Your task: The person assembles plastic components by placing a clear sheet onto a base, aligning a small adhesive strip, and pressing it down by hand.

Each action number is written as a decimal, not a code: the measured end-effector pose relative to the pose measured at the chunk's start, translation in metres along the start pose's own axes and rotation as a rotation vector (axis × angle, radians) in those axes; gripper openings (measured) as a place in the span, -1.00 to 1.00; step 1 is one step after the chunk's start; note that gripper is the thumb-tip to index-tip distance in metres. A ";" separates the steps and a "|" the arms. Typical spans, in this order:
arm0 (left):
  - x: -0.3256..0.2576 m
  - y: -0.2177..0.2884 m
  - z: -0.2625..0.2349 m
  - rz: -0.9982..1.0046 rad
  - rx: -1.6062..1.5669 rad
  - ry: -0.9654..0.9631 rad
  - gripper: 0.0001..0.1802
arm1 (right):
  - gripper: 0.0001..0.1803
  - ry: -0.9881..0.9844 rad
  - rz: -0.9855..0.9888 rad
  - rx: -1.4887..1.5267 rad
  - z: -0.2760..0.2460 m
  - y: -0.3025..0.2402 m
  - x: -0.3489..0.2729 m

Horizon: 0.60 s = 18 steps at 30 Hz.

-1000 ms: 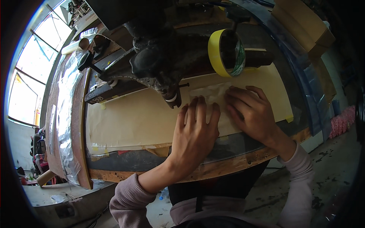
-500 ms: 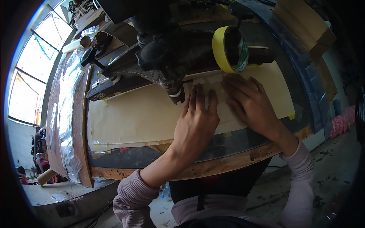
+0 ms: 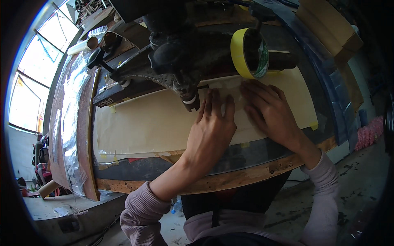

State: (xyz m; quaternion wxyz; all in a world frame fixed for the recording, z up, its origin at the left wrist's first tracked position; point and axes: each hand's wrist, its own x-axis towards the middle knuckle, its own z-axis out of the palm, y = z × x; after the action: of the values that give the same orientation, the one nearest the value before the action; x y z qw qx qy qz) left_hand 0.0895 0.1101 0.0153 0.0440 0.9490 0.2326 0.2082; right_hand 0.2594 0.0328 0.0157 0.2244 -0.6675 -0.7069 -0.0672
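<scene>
A long cream sheet (image 3: 139, 127) covers the dark work table, fixed with small yellow tape pieces along its edges. My left hand (image 3: 214, 125) lies on its middle, fingers stretched forward and slightly spread, the tips just right of the dark machine's forked foot (image 3: 191, 104). My right hand (image 3: 269, 110) rests flat to the right of it, fingers extended toward the left and far side. Between the hands a faint, pale, see-through piece seems to lie on the sheet; its outline is hard to make out. Neither hand grips anything.
A black machine head (image 3: 172, 61) hangs over the table's far side, with a dark bar (image 3: 135, 94) behind the sheet. A yellow tape roll (image 3: 242, 53) hangs above my right hand. A wooden edge (image 3: 230, 180) runs along the front. A cardboard box (image 3: 328, 28) stands far right.
Almost nothing differs. The view has shifted very slightly, and both hands keep their places on the sheet.
</scene>
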 end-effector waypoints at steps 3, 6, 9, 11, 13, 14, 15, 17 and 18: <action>0.000 0.002 -0.002 -0.001 0.011 0.019 -0.56 | -0.66 0.007 -0.002 0.014 0.000 -0.001 -0.001; 0.002 0.001 -0.002 -0.003 0.011 0.020 -0.57 | -0.66 0.021 -0.006 0.023 -0.001 -0.001 0.000; 0.002 0.000 -0.002 -0.004 0.012 0.019 -0.59 | -0.66 0.028 -0.005 0.017 0.000 -0.001 0.001; 0.003 0.001 -0.001 0.002 0.010 0.019 -0.59 | -0.66 0.032 -0.005 0.001 0.000 -0.001 0.001; 0.003 0.001 -0.002 -0.017 0.009 0.006 -0.59 | -0.66 0.035 -0.016 -0.014 -0.001 -0.001 0.001; 0.003 0.001 -0.002 -0.017 0.010 0.006 -0.59 | -0.66 0.035 -0.016 -0.014 -0.001 -0.001 0.001; 0.002 0.002 -0.002 -0.021 0.000 -0.004 -0.59 | -0.66 0.031 -0.014 -0.005 -0.001 -0.001 0.000; 0.002 0.001 -0.003 -0.028 -0.004 -0.009 -0.58 | -0.67 0.032 -0.018 0.004 -0.001 -0.002 0.001; 0.003 0.001 -0.003 -0.026 0.014 -0.008 -0.58 | -0.66 0.032 -0.015 0.012 -0.002 -0.002 0.001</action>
State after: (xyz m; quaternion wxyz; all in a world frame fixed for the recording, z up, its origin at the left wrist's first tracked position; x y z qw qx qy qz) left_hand 0.0907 0.1102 0.0196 0.0412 0.9471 0.2460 0.2020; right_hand 0.2583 0.0333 0.0180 0.2392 -0.6594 -0.7087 -0.0754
